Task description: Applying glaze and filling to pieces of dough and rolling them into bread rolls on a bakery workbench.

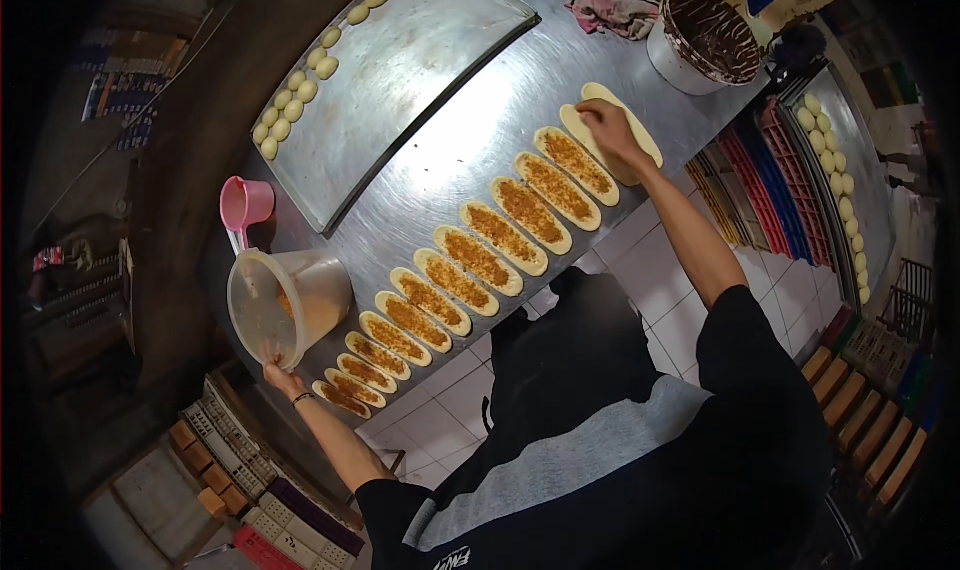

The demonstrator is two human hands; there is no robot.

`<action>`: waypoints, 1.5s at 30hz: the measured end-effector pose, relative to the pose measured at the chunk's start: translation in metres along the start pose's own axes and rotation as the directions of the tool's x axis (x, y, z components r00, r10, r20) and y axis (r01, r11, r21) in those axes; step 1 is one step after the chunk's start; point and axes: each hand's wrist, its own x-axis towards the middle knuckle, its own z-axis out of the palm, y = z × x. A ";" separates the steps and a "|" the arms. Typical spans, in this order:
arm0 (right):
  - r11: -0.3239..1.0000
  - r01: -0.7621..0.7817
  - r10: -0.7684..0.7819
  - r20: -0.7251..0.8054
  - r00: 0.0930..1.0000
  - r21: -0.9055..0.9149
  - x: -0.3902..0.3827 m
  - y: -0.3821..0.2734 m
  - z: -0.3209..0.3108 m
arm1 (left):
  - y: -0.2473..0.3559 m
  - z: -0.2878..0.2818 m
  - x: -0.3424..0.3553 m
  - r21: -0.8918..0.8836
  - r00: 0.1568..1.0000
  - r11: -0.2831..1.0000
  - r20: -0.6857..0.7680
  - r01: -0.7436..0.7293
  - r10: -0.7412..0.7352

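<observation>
My left hand (pixel 284 378) grips the lower rim of a translucent plastic bucket (pixel 243 315), which stands at the table's left end with some orange-brown filling inside. At the row's far right, my right hand (pixel 607 133) is over two plain flattened dough ovals (pixel 640 135). Its fingers are drawn together and point down; whatever they hold is hidden. Between my hands, several dough ovals (pixel 525 213) lie side by side in a slanting row along the near table edge, each with a strip of orange-brown crumbly filling down its middle.
A metal tray (pixel 400 80) with dough balls (pixel 283 128) lies on the steel table (pixel 390 240). Behind the bucket is a pink dipper (pixel 246 202). A chocolate-smeared tub (pixel 672 58) and a pink cloth (pixel 612 12) sit far right. Stacked crates (pixel 745 185) and another dough tray (pixel 870 180) stand rightward.
</observation>
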 end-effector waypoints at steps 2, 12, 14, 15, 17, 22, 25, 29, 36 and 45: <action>0.828 0.407 -0.367 0.177 0.913 -0.385 0.005 0.012 0.007 | -0.002 -0.003 0.004 -0.026 1.000 1.000 0.027 0.012 -0.012; 0.684 0.487 -0.394 0.286 0.873 -0.543 -0.116 0.020 -0.015 | 0.014 -0.018 0.011 -0.048 1.000 0.999 -0.006 -0.007 0.007; 0.682 0.421 -0.350 0.239 0.906 -0.598 -0.137 0.023 -0.012 | 0.019 -0.015 0.009 -0.093 1.000 0.996 -0.015 -0.012 0.010; 0.677 0.419 -0.352 0.234 0.906 -0.606 -0.144 0.022 -0.008 | 0.020 -0.015 0.007 -0.129 0.999 0.992 -0.033 -0.015 0.011; 0.731 0.237 -0.219 0.109 0.970 -0.639 -0.159 0.009 -0.001 | 0.020 -0.011 -0.002 -0.122 0.999 0.992 -0.053 -0.013 0.007; 0.911 0.245 -0.327 -0.219 0.919 -0.332 -0.174 -0.109 0.102 | 0.012 -0.009 -0.014 -0.198 0.996 0.979 -0.082 -0.053 0.038; 0.849 0.487 -0.516 -0.122 0.848 -0.203 -0.195 -0.231 0.220 | 0.014 -0.006 -0.025 -0.171 0.994 0.983 -0.102 -0.059 0.042; 0.631 0.723 -0.776 0.195 0.601 0.283 -0.220 -0.338 0.369 | 0.003 0.002 -0.058 -0.193 0.976 0.961 -0.131 -0.198 0.175; 0.712 0.585 -0.111 0.761 0.639 -0.388 -0.216 -0.288 0.567 | -0.008 0.023 -0.108 -0.168 0.913 0.912 -0.240 -0.374 0.330; 0.750 0.631 -0.327 0.718 0.615 -0.199 -0.230 -0.266 0.564 | -0.012 0.025 -0.106 -0.188 0.897 0.885 -0.211 -0.426 0.387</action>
